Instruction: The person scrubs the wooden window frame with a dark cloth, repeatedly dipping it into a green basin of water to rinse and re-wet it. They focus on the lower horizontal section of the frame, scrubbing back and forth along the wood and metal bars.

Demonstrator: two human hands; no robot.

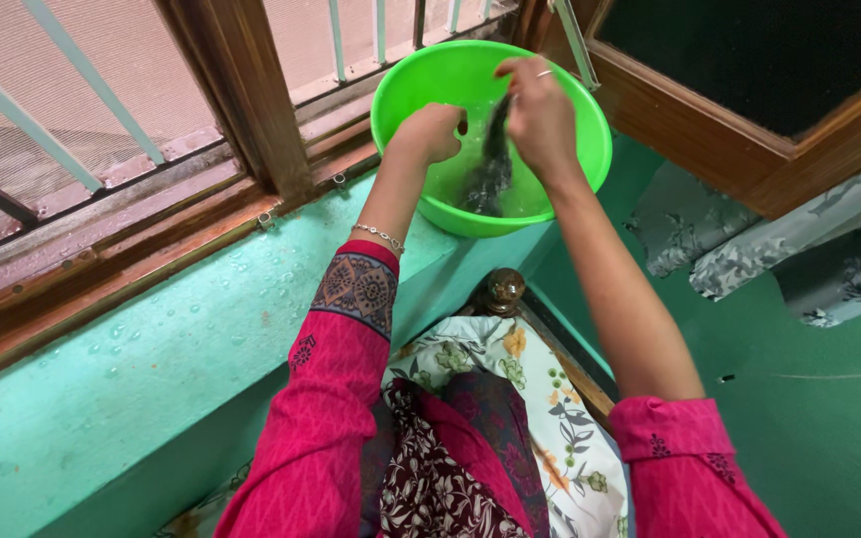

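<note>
A wet, pale green window ledge [151,349] is seen at the left, below a wooden window frame [241,100]. A bright green plastic basin [590,149] is set on the ledge's end. Inside it, the left hand [430,132] is curled into a fist, and a dark wet cloth [490,169] is pinched by the right hand [540,115] above the basin's bottom. Grey patterned curtains [799,249] hang at the right.

The green basin [570,110] sits hemmed between window bars [381,30] and wooden frame [710,120]; open overhead.
</note>
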